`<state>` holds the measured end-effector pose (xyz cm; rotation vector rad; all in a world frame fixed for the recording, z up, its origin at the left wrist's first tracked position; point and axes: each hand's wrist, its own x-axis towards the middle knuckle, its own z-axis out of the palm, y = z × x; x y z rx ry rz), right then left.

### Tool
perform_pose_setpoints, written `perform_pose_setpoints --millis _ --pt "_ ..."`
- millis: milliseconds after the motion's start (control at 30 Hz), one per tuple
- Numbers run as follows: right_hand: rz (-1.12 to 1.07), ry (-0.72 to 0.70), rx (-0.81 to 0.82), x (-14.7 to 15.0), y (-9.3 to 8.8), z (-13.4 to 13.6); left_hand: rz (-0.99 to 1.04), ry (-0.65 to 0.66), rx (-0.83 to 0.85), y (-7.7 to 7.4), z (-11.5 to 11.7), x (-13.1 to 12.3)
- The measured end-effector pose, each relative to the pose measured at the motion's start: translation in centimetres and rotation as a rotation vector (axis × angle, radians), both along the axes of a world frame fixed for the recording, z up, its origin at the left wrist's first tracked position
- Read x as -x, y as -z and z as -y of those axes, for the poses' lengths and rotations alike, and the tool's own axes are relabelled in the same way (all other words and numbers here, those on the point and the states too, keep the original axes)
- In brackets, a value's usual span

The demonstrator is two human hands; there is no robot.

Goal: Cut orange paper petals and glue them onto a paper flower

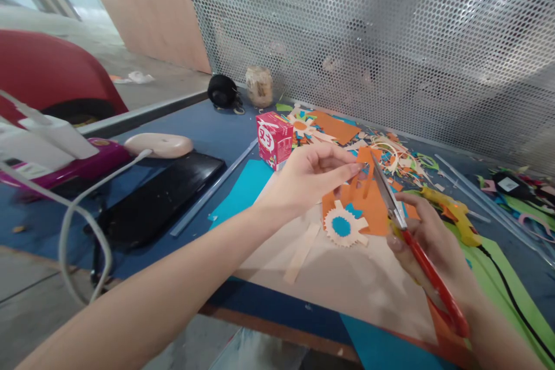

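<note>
Pinched between the thumb and fingers of my left hand (318, 170) is a small orange paper piece (366, 157). My right hand (429, 243) grips red-handled scissors (401, 221), whose blades point up and away beside that piece. Whether the blades touch the paper I cannot tell. Below my hands lies a cream paper cutout (332, 237) with a toothed round edge and a blue centre. It rests partly on an orange sheet (377, 217) and partly on a large beige sheet (312, 272). A loose beige strip (302, 254) lies to its left.
A pink box (274, 140) stands behind my left hand, with heaped paper scraps (399, 156) beyond. At right lies a yellow glue gun (453, 214) with a black cord. A black phone (162, 196), white cable and purple power strip (104, 156) occupy the left. Perforated metal (368, 40) borders the back.
</note>
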<state>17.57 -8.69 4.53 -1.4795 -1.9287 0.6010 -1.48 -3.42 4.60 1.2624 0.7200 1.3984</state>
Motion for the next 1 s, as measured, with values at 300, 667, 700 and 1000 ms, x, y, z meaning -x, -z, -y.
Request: perform_pose_setpoints --millis 300,667,700,1000 --pt "-0.019 -0.021 0.071 -0.25 0.1 -0.01 0.064 0.009 0.082 -0.29 0.4 -0.35" --pt "-0.001 0.004 0.04 -0.03 0.02 0.1 0.076 0.032 0.1 -0.15 0.34 -0.38" --pt "-0.001 -0.002 0.04 -0.06 0.03 0.09 0.074 0.033 0.096 -0.12 0.3 -0.35" --pt "0.029 0.003 0.028 -0.38 0.08 -0.08 0.066 0.041 0.091 -0.45 0.54 -0.33"
